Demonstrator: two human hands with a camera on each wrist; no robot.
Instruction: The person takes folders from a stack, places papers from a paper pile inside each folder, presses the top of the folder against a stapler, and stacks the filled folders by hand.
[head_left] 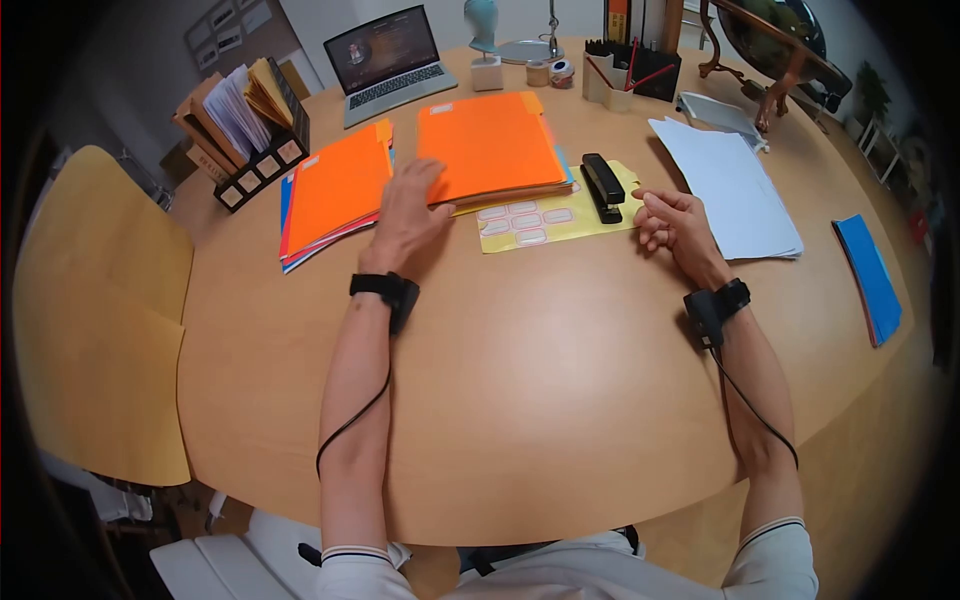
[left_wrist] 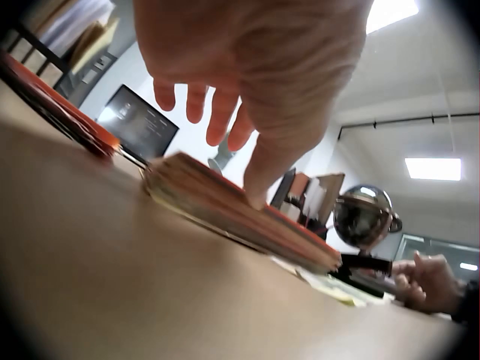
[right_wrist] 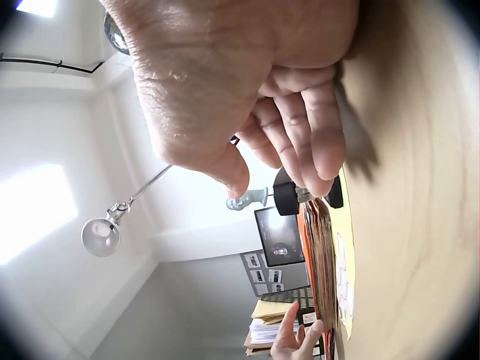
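My left hand [head_left: 405,215] is at the left front corner of a thick stack of orange folders [head_left: 490,145]. Its fingers are stretched out, and in the left wrist view the thumb [left_wrist: 259,180] comes down at the stack's top edge. A smaller fanned pile of orange, red and blue folders [head_left: 335,200] lies to the left of that hand. Beside the black stapler [head_left: 602,188], my right hand [head_left: 675,225] rests low over the table with loosely bent fingers, holding nothing. The stapler stands on a yellow sheet with labels [head_left: 528,218], partly under the big stack.
White papers [head_left: 730,195] lie behind the right hand, with a blue stack [head_left: 868,282] at the right edge. At the back stand a file holder [head_left: 262,165], a laptop [head_left: 395,85], a pencil cup [head_left: 606,95] and a globe [head_left: 770,35]. A chair [head_left: 100,320] is at left.
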